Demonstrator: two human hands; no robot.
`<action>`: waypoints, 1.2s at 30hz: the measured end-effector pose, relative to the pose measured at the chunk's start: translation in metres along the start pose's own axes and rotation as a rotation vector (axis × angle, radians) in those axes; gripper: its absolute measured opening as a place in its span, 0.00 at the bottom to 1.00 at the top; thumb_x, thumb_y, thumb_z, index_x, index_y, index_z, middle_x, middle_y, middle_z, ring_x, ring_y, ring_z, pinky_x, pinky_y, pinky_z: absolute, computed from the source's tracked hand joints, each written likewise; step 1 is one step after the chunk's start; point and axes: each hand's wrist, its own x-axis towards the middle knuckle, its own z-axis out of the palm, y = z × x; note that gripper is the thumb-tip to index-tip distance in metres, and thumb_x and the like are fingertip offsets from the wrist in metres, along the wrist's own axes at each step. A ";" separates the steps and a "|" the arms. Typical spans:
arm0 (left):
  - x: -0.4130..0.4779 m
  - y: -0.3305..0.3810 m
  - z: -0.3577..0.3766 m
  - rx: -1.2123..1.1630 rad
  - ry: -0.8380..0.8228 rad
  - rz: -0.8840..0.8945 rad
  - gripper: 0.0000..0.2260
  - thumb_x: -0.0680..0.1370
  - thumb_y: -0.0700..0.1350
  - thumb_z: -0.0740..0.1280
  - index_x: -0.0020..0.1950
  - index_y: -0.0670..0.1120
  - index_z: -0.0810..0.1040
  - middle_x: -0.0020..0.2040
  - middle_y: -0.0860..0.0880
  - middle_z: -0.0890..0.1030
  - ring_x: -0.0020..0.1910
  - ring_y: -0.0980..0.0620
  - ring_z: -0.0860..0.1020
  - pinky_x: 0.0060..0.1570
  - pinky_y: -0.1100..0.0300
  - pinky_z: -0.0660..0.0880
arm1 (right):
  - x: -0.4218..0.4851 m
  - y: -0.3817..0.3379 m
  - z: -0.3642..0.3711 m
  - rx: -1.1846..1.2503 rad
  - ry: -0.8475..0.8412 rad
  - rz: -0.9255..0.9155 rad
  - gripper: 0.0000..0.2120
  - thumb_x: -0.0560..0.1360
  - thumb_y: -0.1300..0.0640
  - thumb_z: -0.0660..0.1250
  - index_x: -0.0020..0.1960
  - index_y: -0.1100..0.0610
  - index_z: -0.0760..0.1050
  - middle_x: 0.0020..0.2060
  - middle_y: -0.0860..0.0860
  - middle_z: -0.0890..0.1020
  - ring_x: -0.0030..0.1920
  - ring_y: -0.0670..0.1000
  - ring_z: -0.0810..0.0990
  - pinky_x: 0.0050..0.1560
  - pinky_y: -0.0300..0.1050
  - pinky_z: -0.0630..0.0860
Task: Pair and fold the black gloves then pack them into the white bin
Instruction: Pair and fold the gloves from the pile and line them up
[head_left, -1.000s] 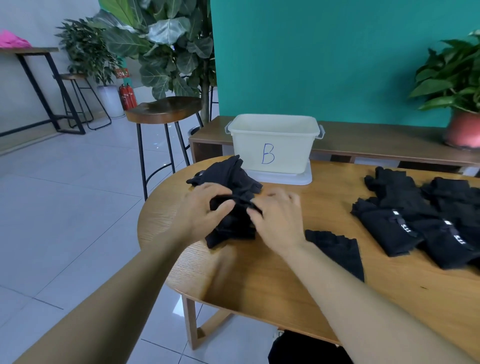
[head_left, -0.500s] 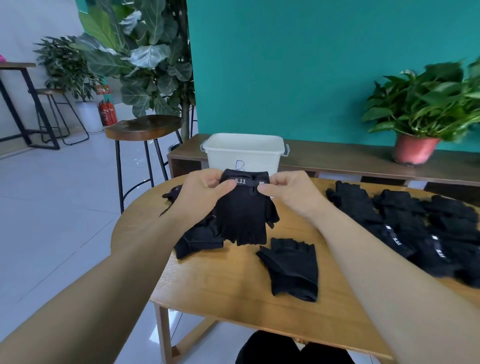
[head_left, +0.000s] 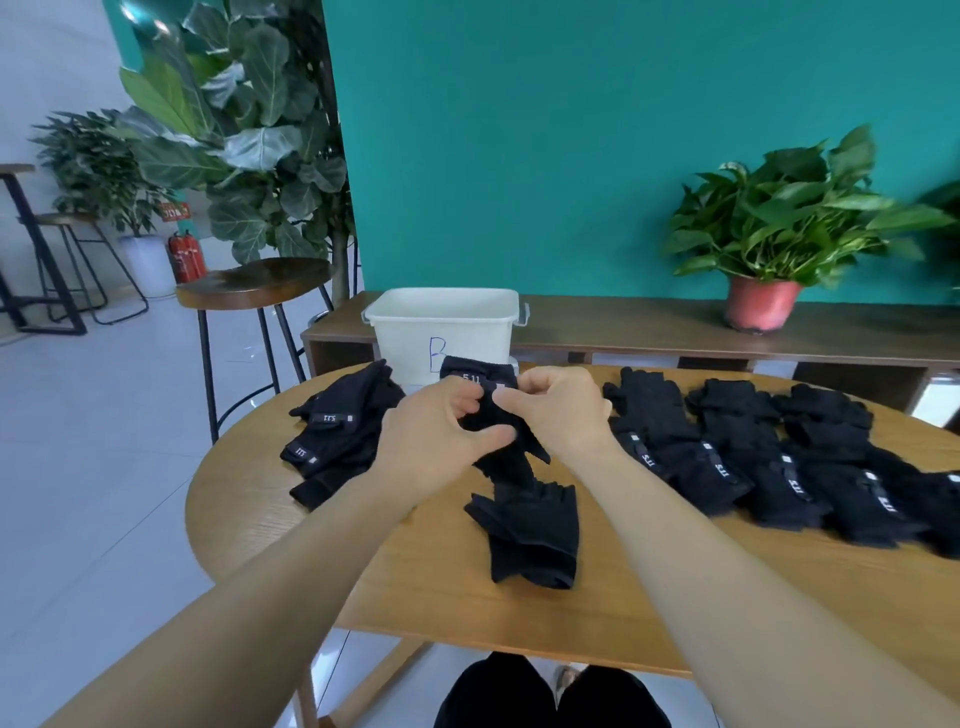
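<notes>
Both hands hold one black glove (head_left: 480, 382) up over the middle of the wooden table (head_left: 426, 566), its "5.11" cuff label on top. My left hand (head_left: 441, 441) pinches its left side and my right hand (head_left: 561, 415) pinches its right side. Its fingers hang down over another black glove (head_left: 530, 535) lying flat on the table just below. The white bin (head_left: 447, 325), marked with a blue "B", stands at the table's far edge right behind the held glove; its inside is hidden.
A pile of black gloves (head_left: 337, 436) lies left of my hands. A long row of several black gloves (head_left: 779, 467) covers the table's right side. A bar stool (head_left: 254, 283) stands beyond the left edge, a potted plant (head_left: 769, 234) on the back bench.
The glove was picked out of the left pile and raised in both hands. My hands have since drawn closer together on it. The view has shifted right.
</notes>
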 end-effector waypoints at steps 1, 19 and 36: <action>-0.001 0.005 0.004 -0.027 -0.012 -0.003 0.28 0.60 0.67 0.70 0.56 0.55 0.79 0.48 0.62 0.81 0.51 0.59 0.80 0.58 0.50 0.76 | -0.002 -0.002 0.000 0.002 -0.029 -0.015 0.10 0.75 0.47 0.71 0.38 0.49 0.81 0.41 0.44 0.82 0.56 0.49 0.73 0.56 0.49 0.58; 0.016 0.006 -0.005 -0.622 -0.327 -0.153 0.08 0.76 0.41 0.72 0.54 0.48 0.83 0.49 0.50 0.86 0.51 0.51 0.84 0.49 0.58 0.79 | -0.013 0.028 -0.048 0.522 -0.287 0.159 0.09 0.77 0.56 0.69 0.54 0.60 0.82 0.43 0.48 0.86 0.41 0.42 0.83 0.36 0.29 0.74; 0.065 -0.020 0.026 -0.268 -0.142 -0.006 0.13 0.77 0.37 0.71 0.61 0.43 0.80 0.50 0.50 0.82 0.45 0.63 0.79 0.38 0.78 0.72 | 0.033 0.058 -0.039 0.459 -0.134 0.105 0.05 0.78 0.65 0.66 0.48 0.63 0.81 0.42 0.53 0.84 0.39 0.45 0.81 0.41 0.35 0.79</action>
